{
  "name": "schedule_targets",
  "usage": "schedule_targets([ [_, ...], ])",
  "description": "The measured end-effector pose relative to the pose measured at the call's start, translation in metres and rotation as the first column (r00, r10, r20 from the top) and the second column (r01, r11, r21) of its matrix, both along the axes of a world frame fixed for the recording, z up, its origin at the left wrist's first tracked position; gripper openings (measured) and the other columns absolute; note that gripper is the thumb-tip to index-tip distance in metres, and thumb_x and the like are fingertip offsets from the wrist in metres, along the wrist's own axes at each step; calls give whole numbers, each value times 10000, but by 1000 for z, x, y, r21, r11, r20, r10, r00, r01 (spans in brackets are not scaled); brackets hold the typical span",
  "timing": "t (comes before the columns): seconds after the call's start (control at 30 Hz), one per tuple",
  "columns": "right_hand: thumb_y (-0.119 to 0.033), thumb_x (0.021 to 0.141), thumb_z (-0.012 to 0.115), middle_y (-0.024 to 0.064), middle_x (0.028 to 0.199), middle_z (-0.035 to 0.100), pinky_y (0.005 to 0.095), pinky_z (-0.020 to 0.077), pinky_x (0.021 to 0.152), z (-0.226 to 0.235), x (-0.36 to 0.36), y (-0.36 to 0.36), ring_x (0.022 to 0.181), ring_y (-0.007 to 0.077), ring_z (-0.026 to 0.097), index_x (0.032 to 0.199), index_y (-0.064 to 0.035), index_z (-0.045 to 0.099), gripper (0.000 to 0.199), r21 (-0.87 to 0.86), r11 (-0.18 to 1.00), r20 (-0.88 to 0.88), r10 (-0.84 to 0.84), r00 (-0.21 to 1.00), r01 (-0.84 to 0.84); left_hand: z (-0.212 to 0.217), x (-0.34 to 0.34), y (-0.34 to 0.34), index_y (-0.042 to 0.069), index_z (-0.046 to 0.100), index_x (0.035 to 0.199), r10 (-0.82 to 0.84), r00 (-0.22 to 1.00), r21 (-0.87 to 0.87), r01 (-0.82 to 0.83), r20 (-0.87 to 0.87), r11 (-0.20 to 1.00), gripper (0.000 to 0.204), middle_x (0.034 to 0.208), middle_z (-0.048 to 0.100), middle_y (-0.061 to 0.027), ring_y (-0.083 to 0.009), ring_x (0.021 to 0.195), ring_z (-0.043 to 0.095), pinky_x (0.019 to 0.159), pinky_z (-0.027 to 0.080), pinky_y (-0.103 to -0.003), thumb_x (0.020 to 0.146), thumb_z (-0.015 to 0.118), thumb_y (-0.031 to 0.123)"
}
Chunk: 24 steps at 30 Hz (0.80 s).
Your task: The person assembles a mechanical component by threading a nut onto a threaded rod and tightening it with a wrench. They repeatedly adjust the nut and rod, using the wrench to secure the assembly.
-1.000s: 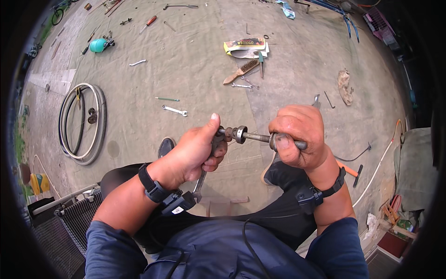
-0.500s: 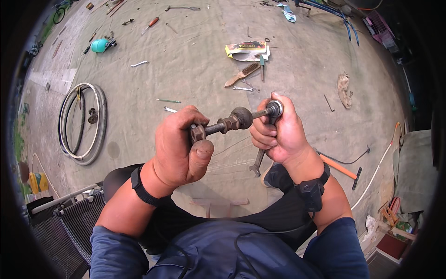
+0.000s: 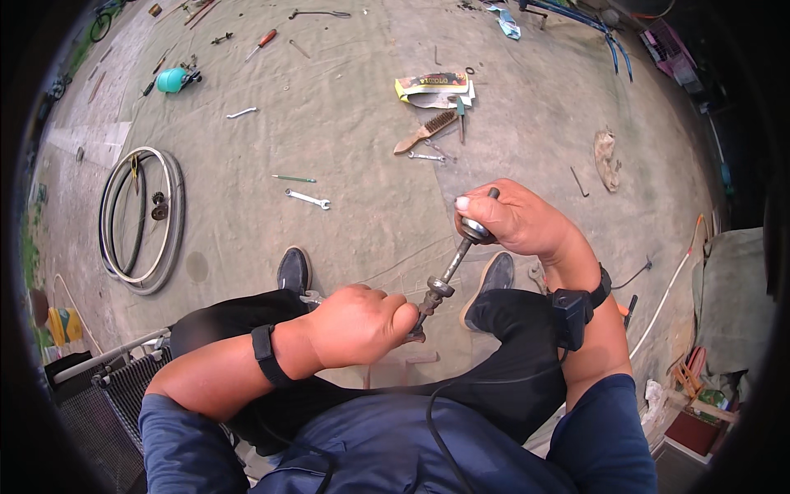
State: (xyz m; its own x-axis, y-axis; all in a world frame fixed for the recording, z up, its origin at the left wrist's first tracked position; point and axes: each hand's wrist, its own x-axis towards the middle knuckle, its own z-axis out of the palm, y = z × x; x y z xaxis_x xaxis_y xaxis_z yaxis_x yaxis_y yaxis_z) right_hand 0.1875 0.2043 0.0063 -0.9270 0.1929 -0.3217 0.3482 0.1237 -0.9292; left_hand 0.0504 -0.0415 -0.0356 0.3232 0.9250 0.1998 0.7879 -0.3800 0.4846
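A greasy axle point(image 3: 453, 260) with a threaded rod, nuts and a round collar is held slanting between my two hands. My left hand point(image 3: 362, 325) is closed around its lower, nut-covered end, knuckles upward. A silver metal end point(image 3: 311, 300), perhaps of a wrench, shows beside that hand. With thumb and curled fingers, my right hand point(image 3: 518, 218) grips the upper end at a shiny round nut or cup point(image 3: 475, 229). The rod's tip pokes out above it. Below the right wrist, a wrench's open end point(image 3: 537, 277) shows; its shaft is mostly hidden.
On the ground cloth lie a silver wrench point(image 3: 309, 199), a green pencil-like stick point(image 3: 294, 179), a wire brush point(image 3: 426, 132), a screwdriver point(image 3: 262, 45) and wheel rims point(image 3: 111, 218). A mesh chair point(image 3: 123, 387) stands at lower left. A pale hose point(image 3: 665, 284) curves on the right.
My left hand has moved down and right, turning knuckles up. My right hand has rolled over, swinging its wrench back below the wrist. The axle now slants more steeply.
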Motion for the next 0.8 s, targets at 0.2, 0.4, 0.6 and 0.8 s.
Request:
schedule_targets([
  [0.2,-355,946,580,105,605,599,429,443,534,5,-10,-65,560,326,567,685,-102,634,368,559,802,-39,278,960,-210,-41,9,-1,21,588,1022,-62,993,-781,-43,-105,623,278,852,714,-186,-399,750,704,662,548,-507,950,638,285],
  [0.4,-329,894,645,63,597,613,406,449,485,-6,-11,-74,543,286,609,659,-136,618,305,801,596,-209,195,958,54,-93,-28,22,16,675,1005,350,926,-765,-325,-139,555,326,940,730,-200,-401,920,703,775,554,-488,897,715,321],
  [0.6,-270,875,685,49,589,582,391,441,480,-7,-9,-62,541,262,600,676,-141,586,256,826,521,-340,155,928,216,-73,-47,44,-16,691,959,643,754,-858,-237,133,456,307,816,681,-115,-270,783,657,721,514,-412,849,773,258],
  [0.8,-253,948,649,87,632,550,370,419,487,-12,-6,-40,535,266,553,763,-83,624,252,600,593,-589,-128,798,537,-35,-41,62,57,646,1052,885,24,-874,-153,464,462,112,732,472,59,-43,575,372,497,288,-252,946,634,91],
])
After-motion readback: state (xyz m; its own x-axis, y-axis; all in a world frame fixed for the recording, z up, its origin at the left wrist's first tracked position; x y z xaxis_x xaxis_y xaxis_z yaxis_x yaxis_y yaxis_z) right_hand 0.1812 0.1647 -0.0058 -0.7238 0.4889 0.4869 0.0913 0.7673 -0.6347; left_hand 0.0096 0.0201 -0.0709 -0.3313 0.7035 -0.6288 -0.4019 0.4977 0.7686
